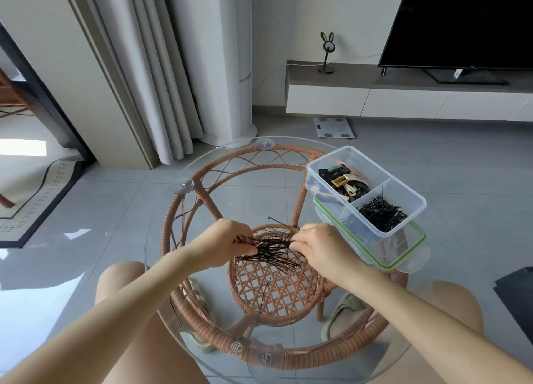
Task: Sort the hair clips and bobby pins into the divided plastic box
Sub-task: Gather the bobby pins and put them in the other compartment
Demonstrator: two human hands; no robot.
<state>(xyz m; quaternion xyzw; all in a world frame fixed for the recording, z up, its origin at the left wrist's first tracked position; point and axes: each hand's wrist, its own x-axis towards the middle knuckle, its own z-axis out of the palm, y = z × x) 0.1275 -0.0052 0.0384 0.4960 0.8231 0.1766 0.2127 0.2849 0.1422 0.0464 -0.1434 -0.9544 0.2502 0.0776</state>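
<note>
- Your left hand (230, 239) and right hand (320, 248) both pinch the bobby pin bundle (271, 252), one at each end, low over the glass table (288, 164).
- The divided box (415, 207) sits at your right on its lid (409, 252).
- It has hair clips (344, 180) in the far compartment and sorted pins (383, 216) in the near one.

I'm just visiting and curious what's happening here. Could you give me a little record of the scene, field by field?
Activity: sorting hair accessories
Left hand: pinches loose bobby pins
Right hand: pinches the same bundle
Box: divided plastic box, right of the hands, resting on green-rimmed lid
Far compartment: hair clips
Near compartment: sorted bobby pins
Surface: glass table on a wicker frame
</note>
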